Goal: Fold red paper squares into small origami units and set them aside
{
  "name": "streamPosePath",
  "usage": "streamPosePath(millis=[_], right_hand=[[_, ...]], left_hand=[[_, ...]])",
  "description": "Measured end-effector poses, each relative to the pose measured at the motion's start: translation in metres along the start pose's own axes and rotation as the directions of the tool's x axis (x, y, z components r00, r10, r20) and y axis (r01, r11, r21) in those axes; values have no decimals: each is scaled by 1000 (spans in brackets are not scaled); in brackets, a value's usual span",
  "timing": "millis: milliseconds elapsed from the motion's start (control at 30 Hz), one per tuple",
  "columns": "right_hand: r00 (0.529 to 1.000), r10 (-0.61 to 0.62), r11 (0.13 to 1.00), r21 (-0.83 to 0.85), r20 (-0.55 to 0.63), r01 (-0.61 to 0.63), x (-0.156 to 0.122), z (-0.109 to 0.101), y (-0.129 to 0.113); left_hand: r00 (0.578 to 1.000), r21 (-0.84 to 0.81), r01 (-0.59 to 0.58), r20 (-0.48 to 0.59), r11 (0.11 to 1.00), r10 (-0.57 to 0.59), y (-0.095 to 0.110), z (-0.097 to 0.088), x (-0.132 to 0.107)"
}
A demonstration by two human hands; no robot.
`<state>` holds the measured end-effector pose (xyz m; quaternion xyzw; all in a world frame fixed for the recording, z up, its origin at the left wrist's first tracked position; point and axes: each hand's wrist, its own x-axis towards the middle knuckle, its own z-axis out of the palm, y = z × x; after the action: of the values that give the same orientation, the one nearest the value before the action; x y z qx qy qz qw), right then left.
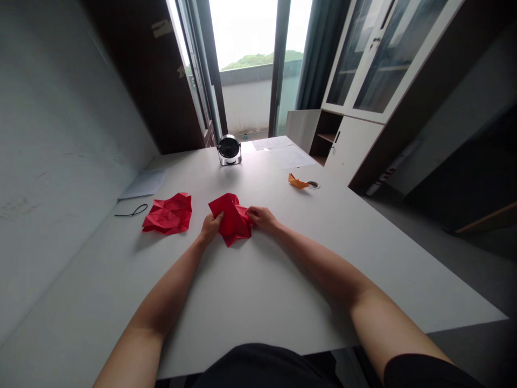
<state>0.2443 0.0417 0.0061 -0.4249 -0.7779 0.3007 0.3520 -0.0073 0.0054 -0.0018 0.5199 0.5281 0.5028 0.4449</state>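
Note:
A partly folded sheet of red paper [233, 220] is held just over the middle of the white table [250, 302]. My left hand [210, 226] grips its left edge, the thumb lying on top. On the opposite side my right hand [262, 216] pinches the right edge between thumb and fingers. The paper's creases stand up unevenly, and one pointed corner hangs toward me. To the left lies a second sheet of creased red paper [167, 214], opened out and apart from both hands.
An orange folded paper boat [298, 181] sits beside a round cable hole [313, 185] at the right. A small black fan [229, 149] stands at the back. Papers [291, 156] lie back right, more papers [143, 183] at left, near a black cord loop [131, 211].

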Motion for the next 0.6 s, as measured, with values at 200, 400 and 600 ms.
streamPosePath(millis=[200, 400, 600], right_hand=[[1000, 12, 1000, -4, 7, -12, 0, 1, 1], [1000, 15, 1000, -5, 5, -15, 0, 1, 1], [1000, 27, 1000, -15, 11, -27, 0, 1, 1]], left_hand=[[1000, -4, 3, -18, 1000, -3, -3, 1, 2], [1000, 9, 6, -16, 1000, -6, -2, 1, 2], [1000, 5, 19, -19, 1000, -19, 2, 3, -1]])
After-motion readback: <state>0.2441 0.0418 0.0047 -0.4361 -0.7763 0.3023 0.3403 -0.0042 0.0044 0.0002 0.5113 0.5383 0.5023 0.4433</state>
